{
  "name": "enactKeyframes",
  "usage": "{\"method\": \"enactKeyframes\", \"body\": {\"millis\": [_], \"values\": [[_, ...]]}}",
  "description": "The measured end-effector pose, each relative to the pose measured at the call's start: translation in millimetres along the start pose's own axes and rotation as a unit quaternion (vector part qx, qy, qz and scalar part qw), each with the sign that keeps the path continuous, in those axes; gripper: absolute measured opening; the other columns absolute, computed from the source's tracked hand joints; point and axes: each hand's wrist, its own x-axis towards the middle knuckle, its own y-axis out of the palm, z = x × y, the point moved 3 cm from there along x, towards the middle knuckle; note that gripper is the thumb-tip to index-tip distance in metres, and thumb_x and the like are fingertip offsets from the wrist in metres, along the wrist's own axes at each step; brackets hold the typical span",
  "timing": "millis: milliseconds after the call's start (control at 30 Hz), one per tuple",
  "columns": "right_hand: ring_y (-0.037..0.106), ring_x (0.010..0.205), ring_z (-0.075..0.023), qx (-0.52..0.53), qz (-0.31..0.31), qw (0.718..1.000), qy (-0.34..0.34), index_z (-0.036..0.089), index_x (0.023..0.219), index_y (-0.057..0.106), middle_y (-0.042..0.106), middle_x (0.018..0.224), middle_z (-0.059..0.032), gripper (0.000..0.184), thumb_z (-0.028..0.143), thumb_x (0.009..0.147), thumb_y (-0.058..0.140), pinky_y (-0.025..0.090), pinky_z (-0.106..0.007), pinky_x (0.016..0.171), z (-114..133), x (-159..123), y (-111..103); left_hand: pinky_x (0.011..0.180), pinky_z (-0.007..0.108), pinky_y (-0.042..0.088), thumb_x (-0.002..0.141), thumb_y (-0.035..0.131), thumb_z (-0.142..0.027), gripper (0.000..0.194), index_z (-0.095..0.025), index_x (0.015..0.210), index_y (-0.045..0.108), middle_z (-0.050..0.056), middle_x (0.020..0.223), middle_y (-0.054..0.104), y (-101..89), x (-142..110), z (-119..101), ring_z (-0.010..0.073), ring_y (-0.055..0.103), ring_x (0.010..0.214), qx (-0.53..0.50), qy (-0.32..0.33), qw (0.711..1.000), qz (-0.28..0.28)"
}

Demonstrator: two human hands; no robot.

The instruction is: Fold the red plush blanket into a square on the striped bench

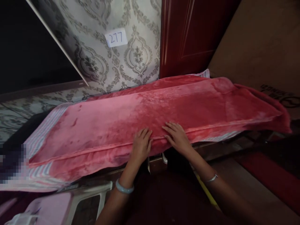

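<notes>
The left hand (142, 143) and right hand (177, 136) are reaching forward and resting palm-down, each grip unclenched, the red blanket (199, 104) lying directly beneath both.

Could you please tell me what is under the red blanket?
A striped cloth shows from under the red blanket at its left end and along parts of the near edge. What lies beneath the rest, including below the left hand and right hand, is covered.

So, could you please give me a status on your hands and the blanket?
Left hand and right hand open on blanket, by front edge. Blanket layered, striped cloth showing at left end. White stool at lower left, clear of hands.
</notes>
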Motion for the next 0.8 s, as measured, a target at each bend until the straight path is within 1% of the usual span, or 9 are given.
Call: {"method": "enactKeyframes", "body": {"millis": [67,200,367,433,500,633,800], "values": [[0.052,0.132,-0.0304,0.004,0.004,1.0,0.001,0.025,0.134,0.065,0.059,0.143,-0.0093,0.039,0.034,0.1,0.047,0.041,-0.055,0.109,-5,-2,4,0.108,0.049,0.046,0.098,0.049,-0.031,0.038,-0.02,0.131,0.064,0.011,0.137,0.064,2.8,0,1,0.0284,0.056,0.126,-0.008,-0.009,1.0,0.003],[0.05,0.134,-0.0288,0.035,-0.01,0.999,-0.001,0.028,0.133,0.066,0.059,0.144,-0.0069,0.037,0.034,0.1,0.048,0.04,-0.054,0.109,-9,-8,7,0.104,0.049,0.047,0.098,0.049,-0.029,0.034,-0.024,0.125,0.067,0.009,0.134,0.066,0.7,-1,6,0.0268,0.057,0.123,-0.038,-0.018,0.999,-0.004],[0.054,0.13,-0.0285,0.053,-0.02,0.998,0.027,0.029,0.125,0.07,0.062,0.139,-0.0073,0.033,0.033,0.098,0.051,0.042,-0.053,0.106,-12,-6,10,0.097,0.045,0.049,0.096,0.052,-0.028,0.028,-0.022,0.117,0.069,0.009,0.125,0.07,-5.0,7,8,0.0254,0.06,0.115,-0.051,-0.009,0.999,-0.013],[0.055,0.128,-0.0286,0.066,-0.037,0.996,0.037,0.028,0.121,0.072,0.064,0.137,-0.0075,0.031,0.032,0.097,0.053,0.041,-0.053,0.106,-12,-5,12,0.095,0.042,0.05,0.096,0.053,-0.028,0.025,-0.021,0.114,0.069,0.009,0.12,0.07,-6.4,10,7,0.0247,0.061,0.111,-0.058,0.001,0.998,-0.021],[0.056,0.126,-0.0287,0.09,-0.069,0.993,0.043,0.028,0.114,0.074,0.066,0.133,-0.0072,0.027,0.031,0.097,0.054,0.041,-0.053,0.105,-12,-5,13,0.091,0.041,0.05,0.095,0.055,-0.028,0.022,-0.021,0.109,0.07,0.008,0.116,0.071,-6.5,13,6,0.0242,0.061,0.107,-0.052,0.011,0.998,-0.032],[0.06,0.119,-0.0278,0.155,-0.129,0.978,0.047,0.029,0.098,0.077,0.073,0.117,-0.0053,0.019,0.031,0.095,0.059,0.041,-0.052,0.103,-10,-6,14,0.079,0.038,0.046,0.096,0.056,-0.026,0.016,-0.021,0.099,0.071,0.008,0.107,0.071,-3.4,12,4,0.0243,0.061,0.097,0.005,0.041,0.997,-0.069],[0.064,0.108,-0.0265,0.195,-0.164,0.966,0.051,0.028,0.09,0.076,0.076,0.098,-0.0037,0.016,0.031,0.094,0.061,0.044,-0.049,0.097,-8,-3,12,0.071,0.035,0.04,0.099,0.052,-0.024,0.019,-0.02,0.093,0.07,0.006,0.089,0.068,-0.6,8,2,0.0204,0.058,0.083,0.014,0.059,0.988,-0.14]]}}
